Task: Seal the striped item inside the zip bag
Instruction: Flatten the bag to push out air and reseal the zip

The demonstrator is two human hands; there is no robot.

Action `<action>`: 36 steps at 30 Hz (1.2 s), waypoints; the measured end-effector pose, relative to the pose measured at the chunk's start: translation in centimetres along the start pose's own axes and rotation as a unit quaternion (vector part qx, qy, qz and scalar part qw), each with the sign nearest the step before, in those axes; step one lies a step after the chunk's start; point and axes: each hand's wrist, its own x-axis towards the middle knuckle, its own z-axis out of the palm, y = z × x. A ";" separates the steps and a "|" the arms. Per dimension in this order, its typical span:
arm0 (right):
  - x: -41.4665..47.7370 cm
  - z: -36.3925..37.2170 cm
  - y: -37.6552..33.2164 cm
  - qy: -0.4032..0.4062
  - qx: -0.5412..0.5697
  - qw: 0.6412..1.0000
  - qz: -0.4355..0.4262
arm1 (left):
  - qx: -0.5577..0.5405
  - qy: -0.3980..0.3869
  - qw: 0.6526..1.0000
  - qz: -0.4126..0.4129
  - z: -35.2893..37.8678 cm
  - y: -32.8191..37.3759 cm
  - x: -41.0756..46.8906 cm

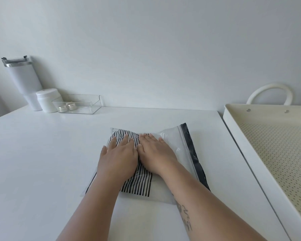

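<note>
A clear zip bag [172,141] lies flat on the white table [42,162], its dark zip strip [193,150] running along the right side. Inside it sits a black-and-white striped item [139,185], folded, filling the left part of the bag. My left hand [118,157] and my right hand [155,152] lie palm down side by side on top of the bag, over the striped item, fingers flat and spread. The hands hide the middle of the item. Whether the zip is closed I cannot tell.
At the back left stand a white tumbler [23,79], a white jar [48,100] and a clear plastic tray [78,103] holding two small round tins. A cream perforated bin [274,145] with a white handle borders the table on the right.
</note>
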 end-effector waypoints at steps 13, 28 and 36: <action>-0.5 -0.4 2.5 0.008 -0.074 0.995 0.068 | -0.015 -0.012 1.000 -0.015 -0.4 1.1 -1.0; -5.4 -1.6 1.3 -0.011 -0.005 0.999 -0.031 | -0.101 0.018 0.993 0.064 0.2 2.4 -1.4; -6.9 -1.5 4.4 0.001 -0.101 0.994 0.047 | -0.055 -0.032 0.997 0.043 0.1 2.1 -1.3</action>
